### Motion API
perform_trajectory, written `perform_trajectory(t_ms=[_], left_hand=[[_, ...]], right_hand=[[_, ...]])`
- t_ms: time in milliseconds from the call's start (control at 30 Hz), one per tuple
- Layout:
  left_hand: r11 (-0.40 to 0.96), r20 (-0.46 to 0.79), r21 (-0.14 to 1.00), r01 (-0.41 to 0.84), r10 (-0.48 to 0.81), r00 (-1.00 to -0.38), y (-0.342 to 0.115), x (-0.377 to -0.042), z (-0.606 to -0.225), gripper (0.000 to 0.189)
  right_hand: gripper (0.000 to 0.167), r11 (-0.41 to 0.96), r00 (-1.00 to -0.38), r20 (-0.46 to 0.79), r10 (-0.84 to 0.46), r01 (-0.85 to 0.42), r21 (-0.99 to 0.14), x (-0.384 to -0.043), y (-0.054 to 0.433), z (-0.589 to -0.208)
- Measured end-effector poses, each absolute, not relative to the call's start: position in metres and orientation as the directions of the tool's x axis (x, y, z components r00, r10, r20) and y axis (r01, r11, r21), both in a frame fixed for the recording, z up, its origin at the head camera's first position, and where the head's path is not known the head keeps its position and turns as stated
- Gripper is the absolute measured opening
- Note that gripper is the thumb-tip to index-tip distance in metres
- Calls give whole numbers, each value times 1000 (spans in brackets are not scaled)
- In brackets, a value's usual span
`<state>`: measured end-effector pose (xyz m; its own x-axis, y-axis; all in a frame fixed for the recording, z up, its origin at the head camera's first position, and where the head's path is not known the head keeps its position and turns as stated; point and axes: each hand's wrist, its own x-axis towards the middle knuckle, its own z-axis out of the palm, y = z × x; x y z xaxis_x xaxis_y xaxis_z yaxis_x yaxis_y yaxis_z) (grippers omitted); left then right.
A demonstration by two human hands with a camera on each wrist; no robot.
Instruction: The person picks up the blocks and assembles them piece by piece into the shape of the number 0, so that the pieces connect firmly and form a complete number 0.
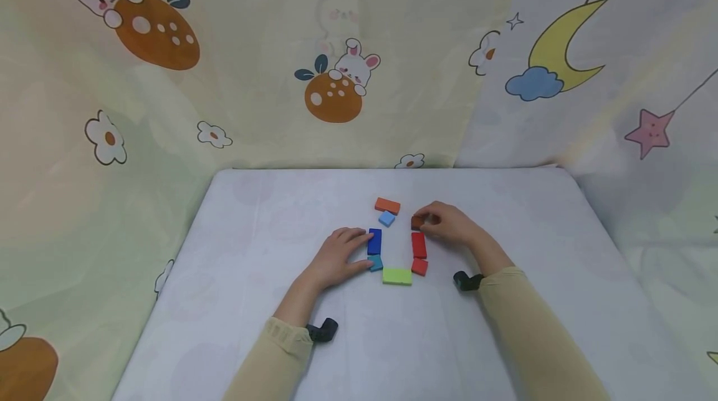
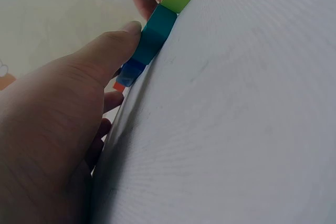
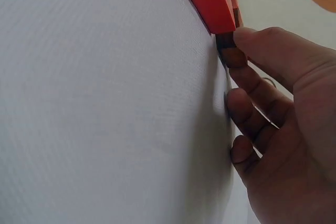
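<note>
My right hand (image 1: 449, 223) pinches a small brown block (image 1: 417, 222) between thumb and fingers, just beyond a red block (image 1: 418, 245). The brown block (image 3: 233, 57) also shows at the fingertips in the right wrist view. My left hand (image 1: 338, 257) reaches in from the left, its index finger at a dark blue block (image 1: 374, 241) and its thumb touching a teal block (image 1: 376, 264). In the left wrist view the thumb lies against the teal block (image 2: 156, 33). A green block (image 1: 397, 277) and a smaller red block (image 1: 419, 267) are at the near side.
An orange block (image 1: 387, 206) and a light blue block (image 1: 386, 219) lie at the far end of the blocks. A white cloth covers the table (image 1: 224, 326). Printed fabric (image 1: 252, 77) hangs behind it. Each wrist wears a small black camera (image 1: 323, 330).
</note>
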<state>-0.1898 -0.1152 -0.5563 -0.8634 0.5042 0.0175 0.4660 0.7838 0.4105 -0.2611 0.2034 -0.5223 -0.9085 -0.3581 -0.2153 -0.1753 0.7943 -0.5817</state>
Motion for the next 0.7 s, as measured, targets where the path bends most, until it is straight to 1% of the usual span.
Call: perform_trajectory(t_ms=[167,267,700], left_hand=[[786,14,408,464,503,-864,-115,-190,-557,68],[785,14,409,466,505,-863,-115,-190,-557,68],[777,22,413,475,513,-858,-116,-191,-558,68]], right_hand=[[35,776,-901,-238,-363,-151,-612,-262,205,-524],[34,779,-899,-246,-364,-148,-610,-262,205,-525],[38,764,-897,-273,-348,-103,-637,-261,203,-524]])
